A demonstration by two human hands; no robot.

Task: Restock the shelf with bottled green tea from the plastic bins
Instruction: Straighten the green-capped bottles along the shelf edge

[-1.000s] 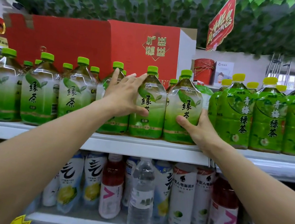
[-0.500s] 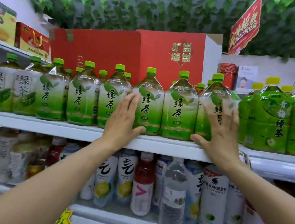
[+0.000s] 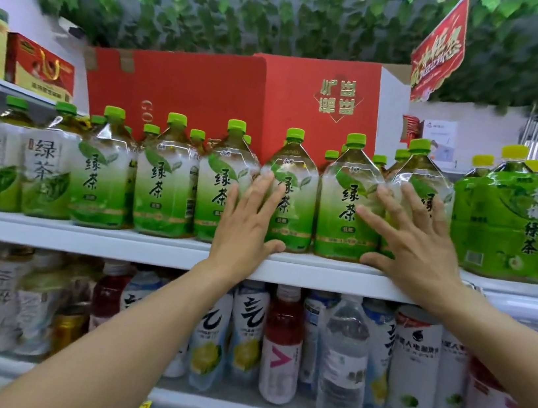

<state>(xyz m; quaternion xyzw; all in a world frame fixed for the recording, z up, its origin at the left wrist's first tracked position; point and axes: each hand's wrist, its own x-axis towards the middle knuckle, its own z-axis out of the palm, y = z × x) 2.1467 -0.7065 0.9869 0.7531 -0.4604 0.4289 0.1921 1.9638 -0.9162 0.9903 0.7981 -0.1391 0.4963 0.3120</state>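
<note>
A row of green tea bottles (image 3: 165, 179) with light green caps stands along the front of the white shelf (image 3: 83, 238), with more bottles behind them. My left hand (image 3: 247, 225) lies flat with straight fingers against the fronts of two bottles near the middle, its thumb on the shelf edge. My right hand (image 3: 410, 244) is spread flat against the two rightmost bottles (image 3: 353, 181) of the row, thumb at the shelf edge. Neither hand holds a bottle. No plastic bin is in view.
Darker green bottles with yellow caps (image 3: 513, 224) stand to the right on the same shelf. A large red carton (image 3: 234, 95) sits behind the tea. The lower shelf holds mixed drinks and a water bottle (image 3: 342, 370). Boxed goods (image 3: 39, 68) sit upper left; leaves hang overhead.
My right hand let go of the rightmost tea bottle and spread flat against the bottle fronts. My left hand slid down and flattened. The view shifted left.
</note>
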